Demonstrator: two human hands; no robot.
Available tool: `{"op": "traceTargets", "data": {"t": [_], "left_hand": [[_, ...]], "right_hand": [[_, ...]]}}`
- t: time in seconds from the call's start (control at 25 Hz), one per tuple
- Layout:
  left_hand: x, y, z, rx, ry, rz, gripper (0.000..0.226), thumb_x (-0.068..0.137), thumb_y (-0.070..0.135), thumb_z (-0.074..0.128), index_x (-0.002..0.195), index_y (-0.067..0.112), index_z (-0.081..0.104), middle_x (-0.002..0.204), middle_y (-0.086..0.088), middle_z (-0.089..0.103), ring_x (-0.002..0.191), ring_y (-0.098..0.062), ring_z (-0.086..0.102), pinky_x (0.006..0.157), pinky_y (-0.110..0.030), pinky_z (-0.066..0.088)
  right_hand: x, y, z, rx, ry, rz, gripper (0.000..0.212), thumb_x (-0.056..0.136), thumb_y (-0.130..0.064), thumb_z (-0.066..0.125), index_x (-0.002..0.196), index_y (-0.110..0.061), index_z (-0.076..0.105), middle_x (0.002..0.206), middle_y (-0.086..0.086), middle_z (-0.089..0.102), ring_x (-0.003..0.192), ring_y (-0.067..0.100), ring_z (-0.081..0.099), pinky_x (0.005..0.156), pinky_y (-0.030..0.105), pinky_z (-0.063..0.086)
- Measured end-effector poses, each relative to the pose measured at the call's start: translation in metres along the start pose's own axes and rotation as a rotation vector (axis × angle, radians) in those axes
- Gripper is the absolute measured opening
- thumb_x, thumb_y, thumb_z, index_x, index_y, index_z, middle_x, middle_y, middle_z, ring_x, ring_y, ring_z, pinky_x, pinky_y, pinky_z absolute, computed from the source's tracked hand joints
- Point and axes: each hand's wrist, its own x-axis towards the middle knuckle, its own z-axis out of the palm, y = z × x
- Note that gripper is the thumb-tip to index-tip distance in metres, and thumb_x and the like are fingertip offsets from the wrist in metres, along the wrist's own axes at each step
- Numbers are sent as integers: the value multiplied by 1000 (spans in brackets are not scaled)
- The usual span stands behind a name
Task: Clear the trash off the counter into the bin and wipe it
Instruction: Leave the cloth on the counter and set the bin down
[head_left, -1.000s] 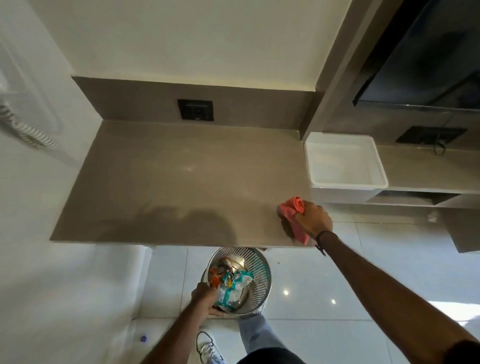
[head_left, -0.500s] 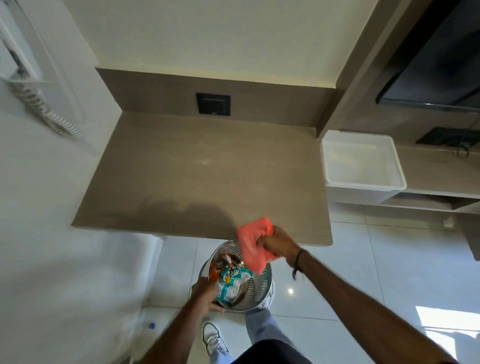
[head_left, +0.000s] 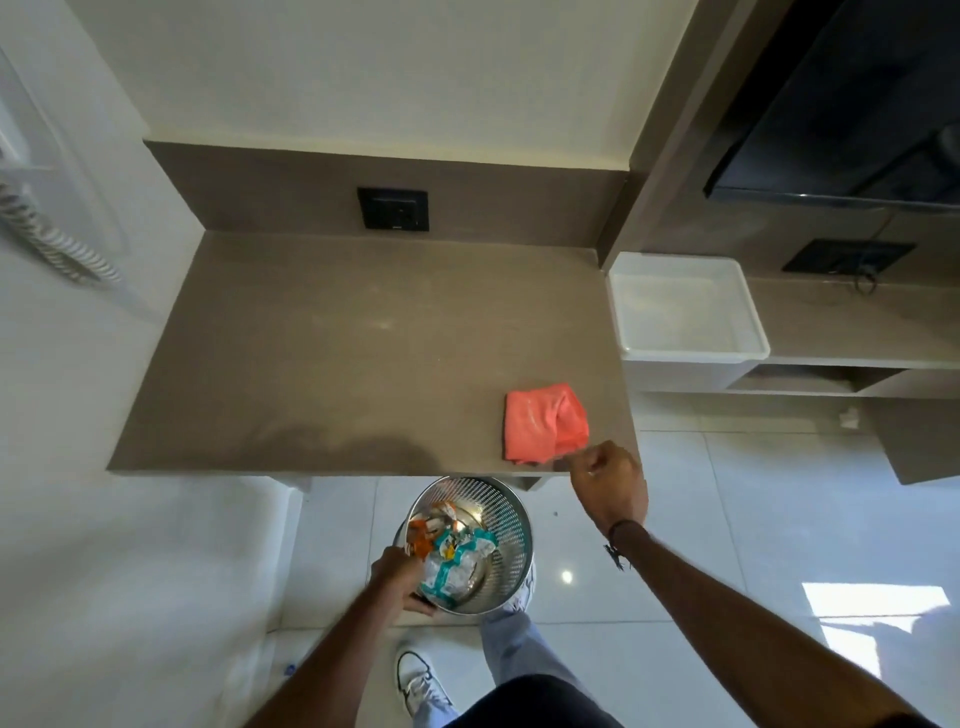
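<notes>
The scene was bright, lit by daylight. A sunlit patch (head_left: 878, 603) glared on the glossy floor (head_left: 727, 519), far right of the right hand (head_left: 610, 480). A soft shadow (head_left: 332, 447) lay on the counter (head_left: 363, 338), left of its fingers. Wide-angle distortion bent the edges; detail was slightly soft.

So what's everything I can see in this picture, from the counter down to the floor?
counter: one, brown, centre
cloth: one, pink, folded, counter's near right corner
bin: one, silver mesh, below counter's near edge
trash: several crumpled wrappers, white, teal, orange, inside bin
tray: one, white, lower shelf right of counter
sockets: two, black, back walls
screen: one, black, upper right
shoe: one, white, on floor
left hand: gripping bin's rim
right hand: loosely closed, empty, just beside cloth
</notes>
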Motion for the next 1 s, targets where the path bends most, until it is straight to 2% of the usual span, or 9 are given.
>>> {"op": "traceTargets", "data": {"t": [0.12, 0.2, 0.36, 0.48, 0.6, 0.76, 0.8, 0.92, 1.0], "left_hand": [[6, 0, 2, -18, -7, -11, 31, 97, 2, 54, 127, -4, 51, 128, -31, 61, 85, -50, 75, 60, -56, 65], [17, -4, 5, -14, -27, -13, 30, 94, 4, 59, 122, -4, 57, 122, -31, 66, 80, -48, 77, 63, -56, 65], [67, -24, 15, 27, -26, 0, 28, 89, 4, 60, 116, -2, 64, 111, -27, 72, 74, -43, 78, 66, -56, 66], [134, -48, 35, 201, 77, 100, 33, 90, 7, 58, 122, -1, 63, 120, -25, 69, 99, -42, 73, 82, -48, 65], [203, -76, 62, 394, 189, 141, 31, 93, 10, 52, 121, 4, 64, 125, -24, 69, 116, -41, 65, 89, -41, 57], [297, -108, 95, 268, 129, 69, 30, 92, 18, 55, 120, 12, 63, 120, -18, 72, 96, -33, 71, 40, -23, 50], [315, -113, 104, 201, 102, 51, 33, 89, 23, 59, 121, 14, 62, 118, -17, 72, 91, -30, 72, 39, -24, 54], [351, -123, 127, -44, 3, -9, 41, 80, 38, 70, 116, 18, 65, 111, -13, 75, 100, -33, 72, 80, -49, 66], [361, -129, 134, -81, -55, -26, 33, 82, 35, 71, 111, 18, 68, 107, -10, 77, 100, -31, 72, 90, -53, 62]], "right_hand": [[-33, 37, 40, -197, -458, 111, 28, 80, -40, 68, 100, -21, 72, 106, 3, 76, 104, 26, 69, 86, 31, 53], [-46, 53, 72, -160, -634, 219, 40, 82, -34, 70, 118, -16, 68, 118, 7, 73, 111, 27, 68, 93, 35, 56], [-41, 83, 130, -23, -560, 320, 32, 81, -12, 57, 109, -12, 73, 109, 17, 76, 98, 31, 70, 91, 49, 58], [-23, 116, 185, -10, -552, 367, 29, 81, -8, 56, 103, -15, 74, 102, 15, 77, 91, 22, 65, 94, 44, 57], [-3, 156, 250, -75, -526, 369, 33, 80, -6, 56, 106, -15, 75, 104, 17, 76, 101, 34, 69, 92, 43, 57], [27, 204, 333, -112, -549, 336, 39, 82, -4, 57, 116, -15, 73, 108, 19, 75, 100, 36, 70, 85, 39, 59], [35, 214, 351, -139, -552, 320, 40, 82, -6, 57, 118, -16, 72, 110, 18, 75, 102, 35, 70, 85, 37, 58], [54, 236, 388, -172, -583, 289, 42, 84, -6, 55, 124, -15, 67, 116, 19, 72, 109, 36, 67, 89, 38, 58], [59, 247, 400, -154, -637, 307, 45, 86, -4, 53, 128, -16, 63, 118, 18, 71, 107, 38, 68, 85, 45, 60]]}}
